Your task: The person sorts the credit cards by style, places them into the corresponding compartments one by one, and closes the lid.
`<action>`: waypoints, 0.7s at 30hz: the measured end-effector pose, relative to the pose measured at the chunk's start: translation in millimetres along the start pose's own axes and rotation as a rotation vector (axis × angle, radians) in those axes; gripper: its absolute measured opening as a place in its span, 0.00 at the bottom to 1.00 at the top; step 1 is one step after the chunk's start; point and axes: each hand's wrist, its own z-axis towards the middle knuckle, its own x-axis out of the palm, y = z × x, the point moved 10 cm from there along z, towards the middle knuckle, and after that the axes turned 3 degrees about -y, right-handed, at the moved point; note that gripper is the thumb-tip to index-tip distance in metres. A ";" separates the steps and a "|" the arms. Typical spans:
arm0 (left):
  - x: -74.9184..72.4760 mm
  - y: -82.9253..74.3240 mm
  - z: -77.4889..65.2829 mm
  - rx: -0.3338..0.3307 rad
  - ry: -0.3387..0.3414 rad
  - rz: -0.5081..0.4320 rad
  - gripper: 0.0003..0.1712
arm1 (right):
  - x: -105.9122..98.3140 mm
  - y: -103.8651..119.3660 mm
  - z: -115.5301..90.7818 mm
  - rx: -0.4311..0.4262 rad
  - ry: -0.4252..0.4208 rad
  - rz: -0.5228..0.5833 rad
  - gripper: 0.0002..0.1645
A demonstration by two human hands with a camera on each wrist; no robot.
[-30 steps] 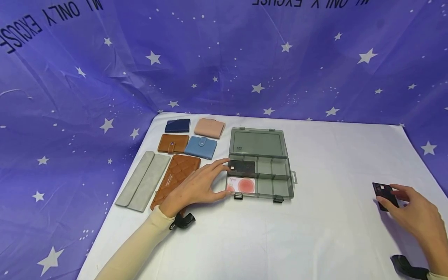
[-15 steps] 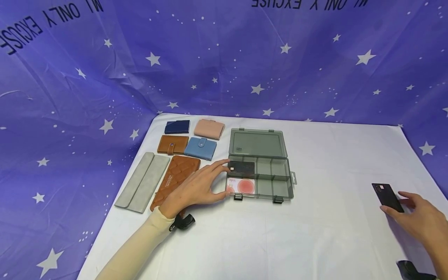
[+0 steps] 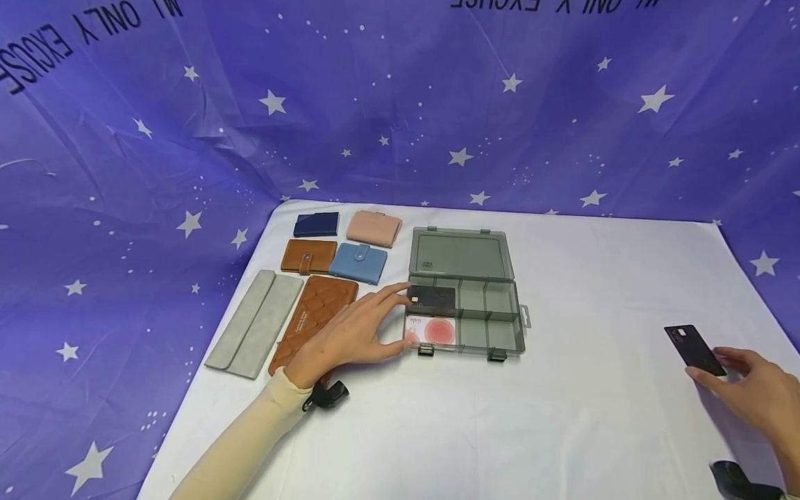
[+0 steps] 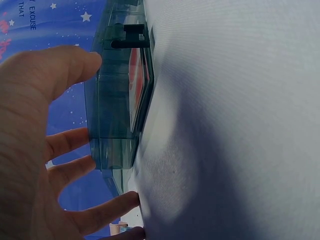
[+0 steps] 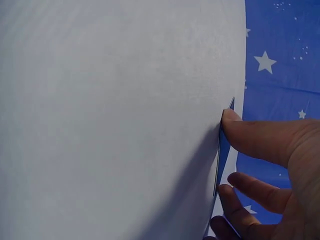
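Observation:
At the right of the table, my right hand (image 3: 759, 392) holds a black bank card (image 3: 694, 349) by its edges, thumb on one side and fingers on the other. The right wrist view shows this card (image 5: 223, 150) nearly edge-on, thumb tip at its upper part. My left hand (image 3: 353, 333) touches the left side of a green see-through plastic organizer box (image 3: 473, 351), its fingers spread and thumb at the front corner. Inside that box lie another black card (image 3: 434, 297) in the back row and a white-and-red card (image 3: 431, 330) in front.
Left of the box lie a brown quilted wallet (image 3: 325, 298), partly behind my left hand, and a grey long wallet (image 3: 256, 323). Smaller blue (image 3: 359, 262), tan (image 3: 309, 255), pink (image 3: 373, 229) and navy (image 3: 317, 224) wallets lie farther back. The box lid (image 3: 461, 253) is folded back.
My right hand has shifted a little to the right along the card, so more of the card shows beyond the fingers. The left hand and the box have stayed put.

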 end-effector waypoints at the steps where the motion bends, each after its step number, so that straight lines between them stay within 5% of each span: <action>1: 0.2 0.6 0.0 -0.005 0.003 0.002 0.37 | 0.4 -0.1 -0.1 0.012 0.007 -0.005 0.50; 9: -0.3 1.2 -0.7 -0.012 0.003 -0.002 0.37 | 7.2 -4.7 5.0 0.043 0.075 -0.026 0.53; 21: 0.0 0.5 0.2 -0.006 0.002 -0.004 0.36 | -11.8 17.7 5.2 -0.129 -0.087 0.133 0.33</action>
